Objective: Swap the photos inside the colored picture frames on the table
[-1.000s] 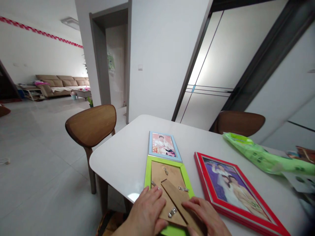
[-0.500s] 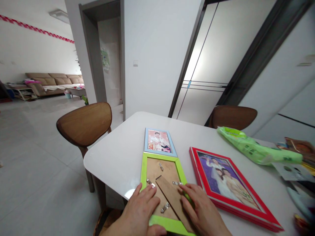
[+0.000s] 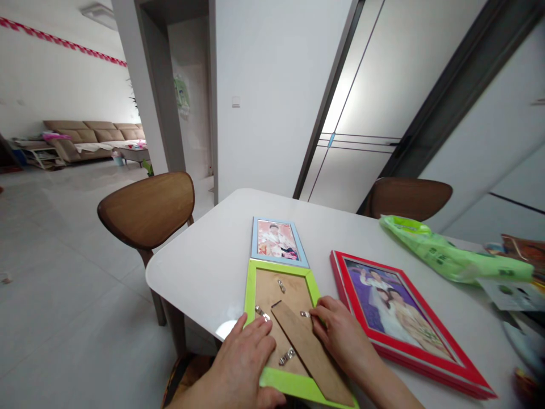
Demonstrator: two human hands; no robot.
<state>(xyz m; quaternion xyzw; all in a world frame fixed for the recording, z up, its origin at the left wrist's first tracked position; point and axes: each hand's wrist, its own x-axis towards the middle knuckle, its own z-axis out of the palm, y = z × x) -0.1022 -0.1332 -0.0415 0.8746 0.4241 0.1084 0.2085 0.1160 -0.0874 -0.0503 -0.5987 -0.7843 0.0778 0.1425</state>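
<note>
A green photo frame point(image 3: 251, 295) lies face down on the table, its brown backing board point(image 3: 266, 281) held by several small metal clips point(image 3: 288, 356). A long brown stand leg point(image 3: 306, 346) slants across the backing. My left hand point(image 3: 244, 355) rests on the frame's lower left, fingers stretched out flat near the left clip point(image 3: 263, 313). My right hand point(image 3: 340, 332) is at the right rim, its fingers bent together, fingertips on the right clip point(image 3: 305, 313). The thumb of the right hand is mostly hidden.
A light blue photo frame point(image 3: 255, 238) lies face up against the green frame's far edge. Stacked red photo frames point(image 3: 361, 324) lie to the right. Beyond them is a green plastic bag point(image 3: 455, 258). Brown chairs point(image 3: 149, 210) stand at the white table point(image 3: 204, 267).
My right hand has shifted slightly up and outward, uncovering more of the stand leg and the right rim. The right clip looks more covered by the fingers. My left hand stays in place.
</note>
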